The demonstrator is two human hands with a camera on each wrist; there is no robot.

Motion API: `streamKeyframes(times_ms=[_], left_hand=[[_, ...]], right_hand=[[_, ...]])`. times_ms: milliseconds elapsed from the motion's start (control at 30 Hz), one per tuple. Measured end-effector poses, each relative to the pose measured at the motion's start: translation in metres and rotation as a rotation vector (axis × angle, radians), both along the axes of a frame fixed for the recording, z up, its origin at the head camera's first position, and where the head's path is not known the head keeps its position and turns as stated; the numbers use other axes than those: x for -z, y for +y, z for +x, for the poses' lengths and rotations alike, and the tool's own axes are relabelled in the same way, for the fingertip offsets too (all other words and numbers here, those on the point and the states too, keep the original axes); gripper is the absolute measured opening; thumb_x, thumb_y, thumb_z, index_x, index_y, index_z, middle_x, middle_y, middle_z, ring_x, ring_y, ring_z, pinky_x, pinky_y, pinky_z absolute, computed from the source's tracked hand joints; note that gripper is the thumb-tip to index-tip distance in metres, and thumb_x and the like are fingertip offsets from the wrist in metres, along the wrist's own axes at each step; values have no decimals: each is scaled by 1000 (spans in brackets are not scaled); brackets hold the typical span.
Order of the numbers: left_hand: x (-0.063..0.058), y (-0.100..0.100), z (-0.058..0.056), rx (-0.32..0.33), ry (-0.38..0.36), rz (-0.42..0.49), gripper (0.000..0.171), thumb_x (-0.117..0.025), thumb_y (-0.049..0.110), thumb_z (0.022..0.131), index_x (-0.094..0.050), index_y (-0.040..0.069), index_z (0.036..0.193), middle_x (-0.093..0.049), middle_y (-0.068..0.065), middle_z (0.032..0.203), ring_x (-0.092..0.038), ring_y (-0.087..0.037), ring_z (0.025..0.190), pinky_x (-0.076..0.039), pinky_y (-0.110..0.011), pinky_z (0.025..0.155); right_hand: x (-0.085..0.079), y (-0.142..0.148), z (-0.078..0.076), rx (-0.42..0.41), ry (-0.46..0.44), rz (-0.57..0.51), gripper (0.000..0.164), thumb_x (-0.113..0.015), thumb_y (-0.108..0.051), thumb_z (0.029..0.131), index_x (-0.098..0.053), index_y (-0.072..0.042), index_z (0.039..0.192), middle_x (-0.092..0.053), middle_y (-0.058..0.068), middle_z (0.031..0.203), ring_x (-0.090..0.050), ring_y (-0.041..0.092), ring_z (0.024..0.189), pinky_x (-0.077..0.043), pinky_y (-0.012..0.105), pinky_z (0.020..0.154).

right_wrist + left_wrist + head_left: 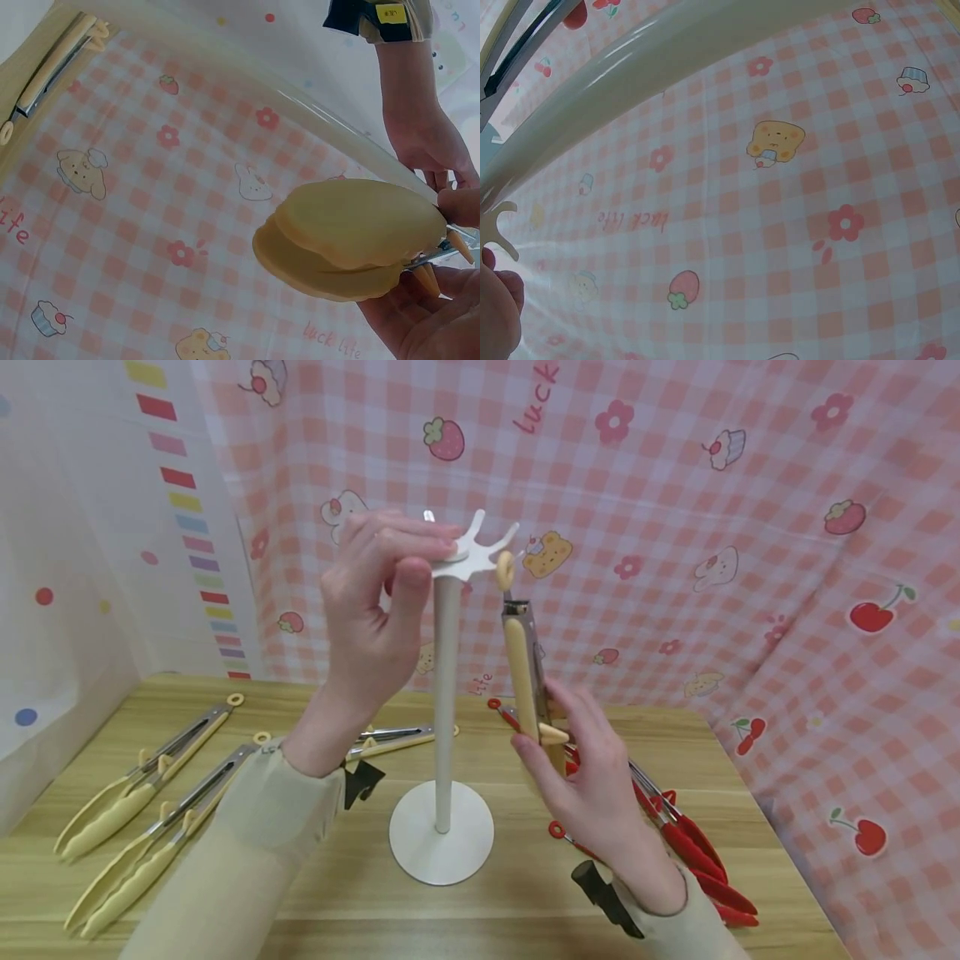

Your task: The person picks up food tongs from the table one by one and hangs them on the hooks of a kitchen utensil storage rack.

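Observation:
A white stand (446, 710) rises from a round base, with curved hooks around its top. At that top my left hand (378, 589) pinches the hub, fingers above and thumb lower. My right hand (588, 764) grips yellow tongs (517, 668) upright, beside the pole. Their pull ring (506, 571) is up against a hook on the right; I cannot tell whether the hook passes through it. The right wrist view has the tongs' scalloped heads (352, 225) close together. In the left wrist view, a hook (506, 232) shows near the left hand (499, 315).
Two yellow tongs (150, 777) (165, 839) lie on the left of the wooden table (337, 893). Another yellow pair (397, 742) lies behind the pole. Red tongs (690, 843) lie at the right, partly behind my right hand. A checked cloth (660, 485) hangs behind.

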State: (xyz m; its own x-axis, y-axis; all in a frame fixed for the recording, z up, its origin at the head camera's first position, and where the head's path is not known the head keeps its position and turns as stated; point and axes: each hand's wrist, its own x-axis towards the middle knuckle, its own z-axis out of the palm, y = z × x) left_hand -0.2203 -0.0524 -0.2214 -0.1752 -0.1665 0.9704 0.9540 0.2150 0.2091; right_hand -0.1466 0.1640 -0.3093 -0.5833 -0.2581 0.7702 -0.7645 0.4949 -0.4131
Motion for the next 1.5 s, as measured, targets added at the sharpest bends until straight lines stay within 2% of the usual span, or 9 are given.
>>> streamKeyframes(times_ms=[200, 300, 400, 500, 667, 900, 1233, 1400, 1500], left_hand=[[-2, 1, 2, -3, 20, 5, 72, -46, 65, 104, -71, -1, 91, -77, -21, 97, -54, -18, 87, -36, -19, 79], [-2, 1, 3, -9, 26, 5, 70, -47, 63, 105, -71, -1, 91, -77, -20, 96, -54, -17, 85, -35, -19, 78], [-1, 1, 3, -13, 25, 5, 70, -47, 63, 105, -72, 0, 91, -77, -20, 96, -54, -18, 86, -36, -19, 79], [-2, 1, 3, -10, 26, -1, 70, -46, 64, 105, -72, 0, 92, -77, -20, 97, -54, -19, 86, -36, -19, 79], [-2, 0, 3, -8, 27, -10, 70, -46, 63, 106, -71, 0, 93, -78, -20, 98, -52, -20, 83, -35, -18, 76], [-1, 0, 3, -20, 30, -11, 68, -46, 62, 106, -72, 0, 94, -78, -19, 98, -51, -24, 80, -34, -18, 77], [-1, 1, 2, -16, 26, -7, 68, -46, 62, 106, -72, 0, 94, -78, -19, 99, -53, -22, 84, -33, -17, 72], [-1, 1, 1, -13, 25, -3, 68, -46, 63, 106, -72, 1, 94, -78, -18, 99, -53, -23, 84, -33, -17, 75], [0, 0, 1, -11, 24, -4, 68, -46, 63, 106, -72, 0, 94, -78, -19, 100, -53, -23, 84, -34, -18, 76]], right_hand=[[6, -7, -4, -15, 28, -30, 54, -63, -37, 105, -56, -3, 145, -67, 16, 115, -63, 18, 95, -54, 21, 65], [10, -11, -6, 0, 41, -39, 55, -61, -42, 105, -57, -3, 144, -68, 15, 114, -63, 20, 96, -54, 26, 70], [13, -16, -7, 11, 49, -40, 57, -59, -44, 106, -56, -1, 144, -68, 17, 115, -65, 25, 103, -58, 32, 82], [15, -21, -7, 3, 42, -53, 58, -60, -42, 106, -55, 0, 144, -67, 18, 116, -65, 27, 106, -61, 33, 86], [20, -29, -6, -11, 8, -82, 55, -63, -37, 105, -54, 0, 145, -64, 17, 114, -64, 24, 103, -63, 30, 86], [25, -38, -6, 7, -1, -92, 61, -61, -43, 104, -53, -1, 148, -64, 17, 116, -66, 25, 106, -63, 35, 93], [30, -47, -7, 2, -8, -117, 65, -58, -48, 104, -52, 1, 147, -64, 17, 116, -66, 26, 104, -62, 34, 90], [32, -51, -9, -10, -11, -127, 65, -59, -47, 103, -52, 1, 146, -64, 17, 116, -66, 27, 107, -63, 38, 91], [33, -54, -11, -26, 2, -138, 64, -60, -45, 103, -52, 3, 146, -63, 18, 116, -66, 27, 107, -63, 35, 89]])
